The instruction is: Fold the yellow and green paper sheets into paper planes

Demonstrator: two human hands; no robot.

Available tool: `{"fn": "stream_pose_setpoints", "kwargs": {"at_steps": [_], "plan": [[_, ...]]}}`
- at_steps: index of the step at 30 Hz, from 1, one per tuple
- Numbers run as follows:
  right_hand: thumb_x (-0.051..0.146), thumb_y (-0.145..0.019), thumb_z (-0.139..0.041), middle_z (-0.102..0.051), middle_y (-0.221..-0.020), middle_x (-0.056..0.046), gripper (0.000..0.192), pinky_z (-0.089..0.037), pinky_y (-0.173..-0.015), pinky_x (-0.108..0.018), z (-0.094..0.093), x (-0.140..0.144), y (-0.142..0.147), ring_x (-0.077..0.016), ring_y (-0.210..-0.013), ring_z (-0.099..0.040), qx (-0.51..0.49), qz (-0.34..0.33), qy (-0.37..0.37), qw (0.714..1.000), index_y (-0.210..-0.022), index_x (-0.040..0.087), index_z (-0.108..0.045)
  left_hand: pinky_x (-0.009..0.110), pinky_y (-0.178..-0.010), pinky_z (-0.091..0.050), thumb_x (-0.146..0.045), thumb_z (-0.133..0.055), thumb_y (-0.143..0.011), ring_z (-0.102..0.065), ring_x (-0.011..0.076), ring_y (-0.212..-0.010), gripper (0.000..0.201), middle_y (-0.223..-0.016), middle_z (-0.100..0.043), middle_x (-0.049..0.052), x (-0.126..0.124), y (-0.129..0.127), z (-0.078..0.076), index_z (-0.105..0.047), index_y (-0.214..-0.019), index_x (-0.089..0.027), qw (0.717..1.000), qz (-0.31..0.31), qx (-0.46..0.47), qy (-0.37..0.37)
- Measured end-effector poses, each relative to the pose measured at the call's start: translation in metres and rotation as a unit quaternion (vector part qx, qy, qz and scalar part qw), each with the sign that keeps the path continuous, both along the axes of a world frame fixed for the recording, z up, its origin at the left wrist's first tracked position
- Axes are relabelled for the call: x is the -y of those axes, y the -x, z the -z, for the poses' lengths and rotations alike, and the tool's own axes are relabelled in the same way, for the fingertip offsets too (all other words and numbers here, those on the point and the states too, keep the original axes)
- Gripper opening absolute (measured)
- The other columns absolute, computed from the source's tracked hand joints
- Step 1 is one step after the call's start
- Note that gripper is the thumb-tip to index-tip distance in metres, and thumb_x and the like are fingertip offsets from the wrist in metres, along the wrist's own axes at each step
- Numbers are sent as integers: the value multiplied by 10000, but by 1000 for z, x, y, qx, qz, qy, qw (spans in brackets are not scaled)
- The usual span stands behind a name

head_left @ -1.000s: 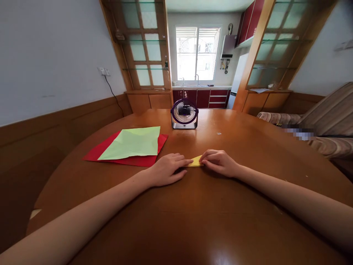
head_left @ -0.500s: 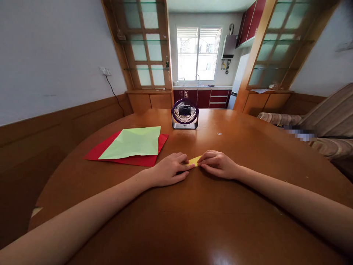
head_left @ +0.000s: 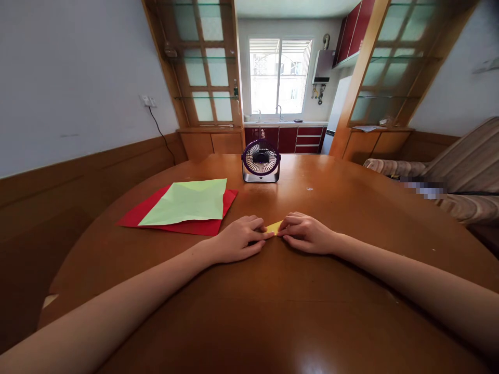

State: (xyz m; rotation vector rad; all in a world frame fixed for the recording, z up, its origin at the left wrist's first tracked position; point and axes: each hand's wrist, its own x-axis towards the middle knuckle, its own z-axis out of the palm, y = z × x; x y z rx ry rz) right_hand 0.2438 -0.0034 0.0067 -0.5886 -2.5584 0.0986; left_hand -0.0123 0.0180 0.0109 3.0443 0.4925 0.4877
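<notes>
Pinching small yellow paper (head_left: 274, 227) on table (head_left: 296, 306) (mostly hidden): left hand (head_left: 236, 239), right hand (head_left: 307, 233), fingertips closed

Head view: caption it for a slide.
Both hands, left hand and right hand, press a small yellow paper on a wooden table.

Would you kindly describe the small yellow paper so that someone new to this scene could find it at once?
Start at the round wooden table and look just nearer than the small purple fan. There the left hand and right hand meet, pressing a small folded yellow paper between them. Unlike the big green sheet lying on the red sheet to the left, it is tiny and mostly covered.
</notes>
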Motion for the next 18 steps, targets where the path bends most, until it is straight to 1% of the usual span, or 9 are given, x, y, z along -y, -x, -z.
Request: {"fn": "stream_pose_setpoints", "kwargs": {"at_steps": [6, 11, 15, 18], "plan": [[190, -898, -482, -643, -810, -79, 229, -479, -746, -343, 1, 1, 1, -179, -759, -572, 1, 21, -21, 1000, -788, 163, -680, 352, -871, -435, -256, -429, -960, -538, 221, -946, 346, -1012, -589, 96, -2, 1, 2, -636, -1236, -227, 1000, 3, 11, 5], [194, -900, -470, -606, -737, -61, 278, -452, -725, -331, 3, -1, -1, -168, -707, -530, -9, 46, -33, 998, -664, 171, -614, 351, -885, -433, -240, -428, -957, -539, 218, -965, 350, -1033, -592, 92, 0, 2, 1, -624, -1247, -223, 1000, -8, 2, 8], [220, -924, -451, -590, -717, -59, 322, -443, -725, -333, 3, -2, -2, -167, -690, -521, -14, 51, -33, 998, -633, 174, -582, 356, -874, -437, -321, -450, -961, -538, 225, -952, 369, -1039, -592, 100, 3, 2, -1, -592, -1281, -203, 1000, -6, -4, -2], [232, -946, -427, -592, -713, -63, 347, -443, -685, -328, 3, -2, -3, -164, -658, -511, -41, 60, -24, 997, -643, 172, -584, 353, -865, -437, -385, -464, -958, -531, 225, -938, 404, -1038, -584, 97, 5, 2, -2, -567, -1312, -220, 1000, -3, -15, -15]]}}
